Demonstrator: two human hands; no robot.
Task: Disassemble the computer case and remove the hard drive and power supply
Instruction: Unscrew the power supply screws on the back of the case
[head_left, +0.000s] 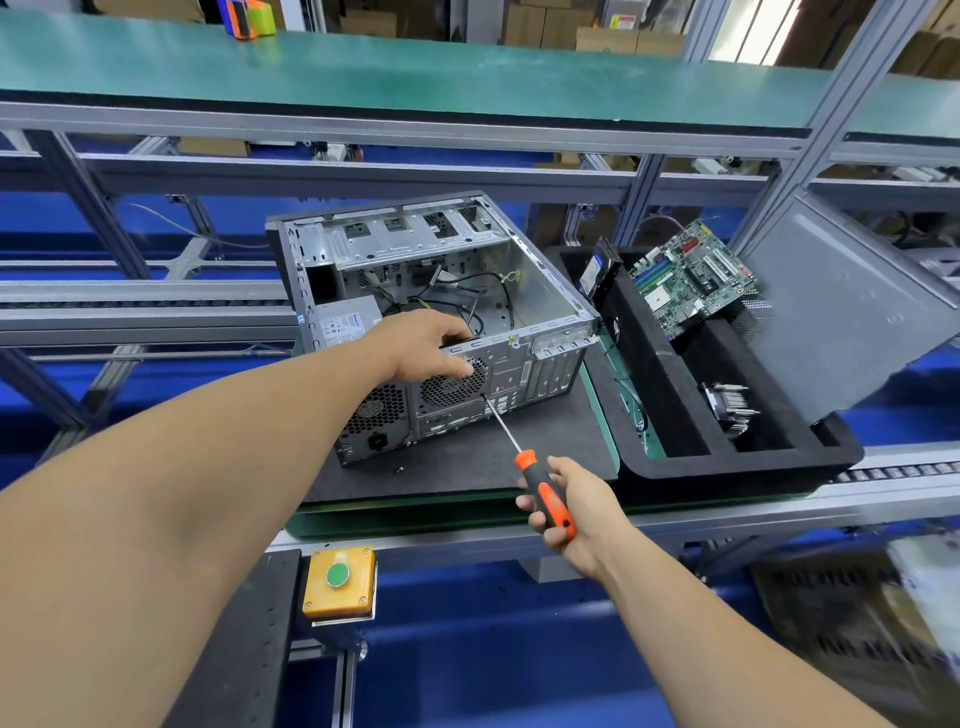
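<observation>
The open computer case (540, 291) lies on its side on a dark mat (467, 462), rear panel toward me. The grey power supply (345, 319) sits inside at the near left, with loose cables behind it. My left hand (423, 345) grips the top edge of the rear panel, thumb over the round fan grille (449, 389). My right hand (569, 506) holds an orange-and-black screwdriver (545, 493), its tip touching the rear panel just below the grille. A hard drive (597, 270) stands on edge in the black foam tray (727, 462) to the right.
The tray also holds a green motherboard (691, 278) and a heatsink (727, 408). A grey side panel (841, 312) leans against the tray's far right. A small screw (399, 469) lies on the mat. A yellow box with a green button (338, 582) sits below the bench edge.
</observation>
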